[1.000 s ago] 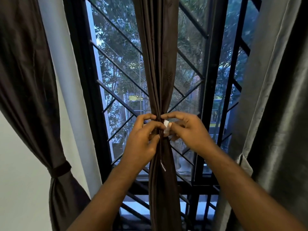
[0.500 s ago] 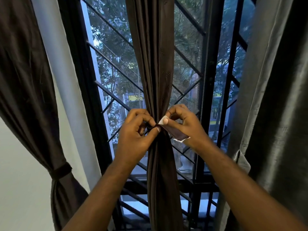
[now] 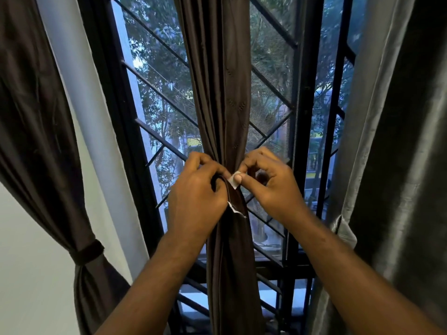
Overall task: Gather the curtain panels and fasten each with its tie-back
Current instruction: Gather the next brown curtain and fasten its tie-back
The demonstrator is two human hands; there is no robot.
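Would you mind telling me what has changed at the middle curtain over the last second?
The right hand, which had pulled the loose end of the tie-back out to the right, has brought it back against the middle curtain, pinching its white tab beside the left hand. The left hand still grips the gathered fabric; the left curtain stays tied.

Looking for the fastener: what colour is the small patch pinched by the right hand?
The patch is white against the dark brown curtain; head view.
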